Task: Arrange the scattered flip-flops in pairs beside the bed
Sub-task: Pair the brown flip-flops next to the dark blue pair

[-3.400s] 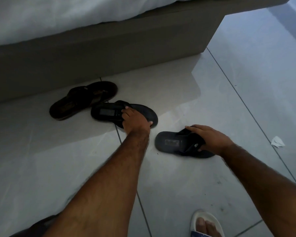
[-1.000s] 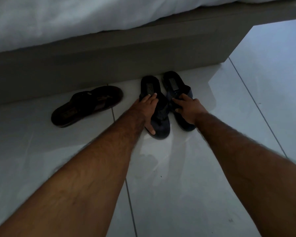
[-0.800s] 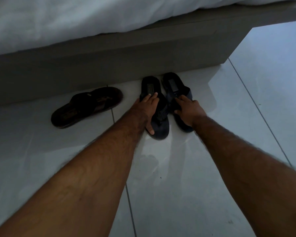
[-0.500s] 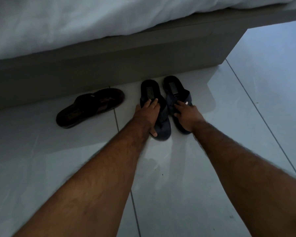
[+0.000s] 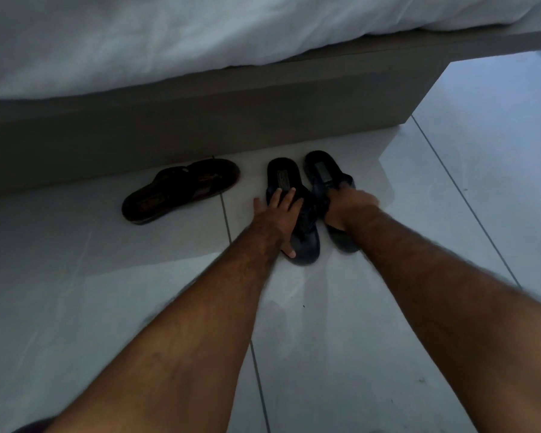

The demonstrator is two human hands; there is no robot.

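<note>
Two black flip-flops lie side by side on the floor, heels toward the bed base (image 5: 200, 120). My left hand (image 5: 278, 218) lies flat on the left black flip-flop (image 5: 283, 178), fingers spread over its strap. My right hand (image 5: 345, 204) grips the strap of the right black flip-flop (image 5: 320, 168). A brown flip-flop (image 5: 178, 190) lies alone and slanted to the left, close to the bed base, touched by neither hand.
White bedding (image 5: 169, 35) hangs over the bed above. Glossy white floor tiles (image 5: 325, 339) stretch toward me and to the right past the bed's corner (image 5: 419, 98).
Both hands brought the two black flip-flops from the open floor to the bed base and set them parallel. In the last second they barely shift; my right fingers curl tighter on the strap.
</note>
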